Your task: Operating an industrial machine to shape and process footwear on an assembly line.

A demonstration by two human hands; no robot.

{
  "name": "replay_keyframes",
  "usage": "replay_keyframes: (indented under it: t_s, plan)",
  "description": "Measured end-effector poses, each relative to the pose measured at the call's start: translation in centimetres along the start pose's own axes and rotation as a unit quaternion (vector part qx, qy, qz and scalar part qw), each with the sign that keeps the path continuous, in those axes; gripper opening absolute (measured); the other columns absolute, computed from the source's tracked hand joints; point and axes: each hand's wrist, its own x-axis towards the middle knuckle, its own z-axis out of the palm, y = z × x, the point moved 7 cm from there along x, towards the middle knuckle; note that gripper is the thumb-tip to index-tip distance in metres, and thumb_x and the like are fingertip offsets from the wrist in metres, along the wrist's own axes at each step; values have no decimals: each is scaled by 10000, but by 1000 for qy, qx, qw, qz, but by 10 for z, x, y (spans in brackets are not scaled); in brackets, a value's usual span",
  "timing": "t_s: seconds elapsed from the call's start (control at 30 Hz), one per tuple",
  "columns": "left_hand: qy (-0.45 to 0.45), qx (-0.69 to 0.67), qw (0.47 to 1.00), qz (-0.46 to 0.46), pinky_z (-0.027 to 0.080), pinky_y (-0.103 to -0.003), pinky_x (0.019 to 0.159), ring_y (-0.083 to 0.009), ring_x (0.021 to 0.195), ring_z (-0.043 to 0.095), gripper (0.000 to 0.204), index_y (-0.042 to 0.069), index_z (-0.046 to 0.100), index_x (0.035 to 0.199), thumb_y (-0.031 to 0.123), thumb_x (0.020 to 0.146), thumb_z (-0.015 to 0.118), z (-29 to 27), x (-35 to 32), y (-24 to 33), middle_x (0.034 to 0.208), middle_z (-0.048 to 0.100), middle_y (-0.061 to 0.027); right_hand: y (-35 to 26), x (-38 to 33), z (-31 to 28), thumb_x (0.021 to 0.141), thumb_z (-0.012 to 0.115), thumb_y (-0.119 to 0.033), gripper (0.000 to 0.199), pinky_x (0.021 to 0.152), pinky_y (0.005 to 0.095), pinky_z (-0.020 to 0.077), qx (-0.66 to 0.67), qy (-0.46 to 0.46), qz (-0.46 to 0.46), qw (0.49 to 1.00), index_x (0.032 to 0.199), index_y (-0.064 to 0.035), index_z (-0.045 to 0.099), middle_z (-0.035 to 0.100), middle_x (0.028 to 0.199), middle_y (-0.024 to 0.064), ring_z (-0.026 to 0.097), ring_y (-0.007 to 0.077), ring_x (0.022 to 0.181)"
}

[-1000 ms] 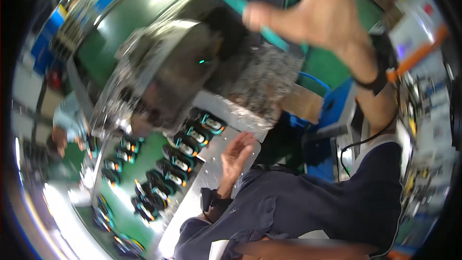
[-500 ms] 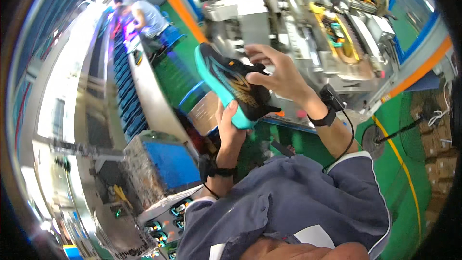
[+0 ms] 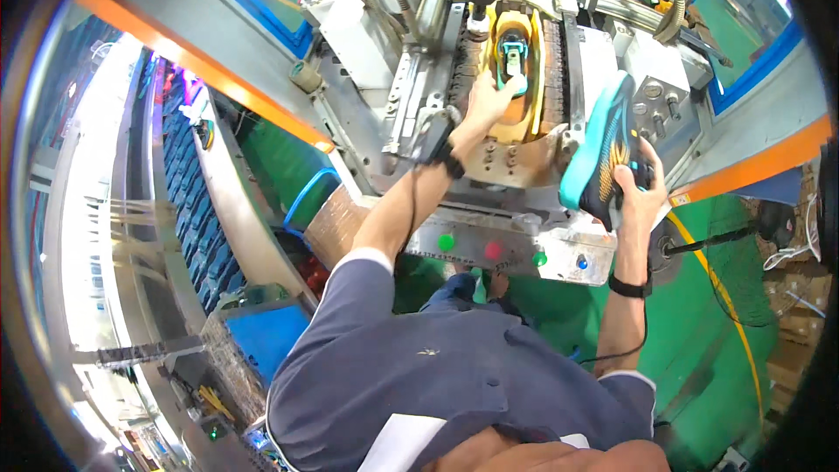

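While your right hand (image 3: 636, 197) is clamped around the dark shoe (image 3: 609, 157) with the teal sole, you hold that shoe sole-outward just right of the machine's yellow mould cradle (image 3: 514, 79), clear of it and not resting on anything. Your left hand (image 3: 488, 98) reaches forward onto the cradle, fingers spread and pressed at the small teal piece (image 3: 513, 65) seated in it; whether those fingers actually grip the piece cannot be told from this view. Judge the shoe as light, with a soft, yielding upper and a stiffer, springy sole; take hold across the upper near the heel, as your right hand does now, since the smooth sole edge is likely to slip under the fingers. Judge the cradle as rigid metal, fixed in the press. Below your left forearm, on the machine's bare metal front panel (image 3: 559, 258), find a row of round buttons: two green ones (image 3: 447, 242), a red one (image 3: 493, 251) between them, and a small blue one farther right. Beyond your right hand, two round gauges (image 3: 653, 90) sit on the machine body. Far to the left of your left hand, an orange strip (image 3: 201, 65) edges the machine frame, and stacked cardboard boxes (image 3: 800, 306) stand to the right of your right arm.
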Motion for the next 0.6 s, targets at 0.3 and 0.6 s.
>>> replay_keyframes:
  t_s: [0.3,0.6]
  plan:
    - [34,167,985,-37,517,-437,820,-397,928,641,481,-113,530,1098,187,742,648,56,115,-62,1009,640,-281,-33,34,-5,728,670,-27,499,807,274,487,-193,72,-37,978,1215,14,571,638,1021,87,602,146,878]
    - [-192,-475,831,-218,528,-313,758,-166,836,638,277,-36,625,1046,84,807,695,-78,-49,-19,963,664,-74,28,228,155,657,784,-303,505,707,337,514,-433,-87,-128,888,1028,21,673,686,872,150,659,252,783]
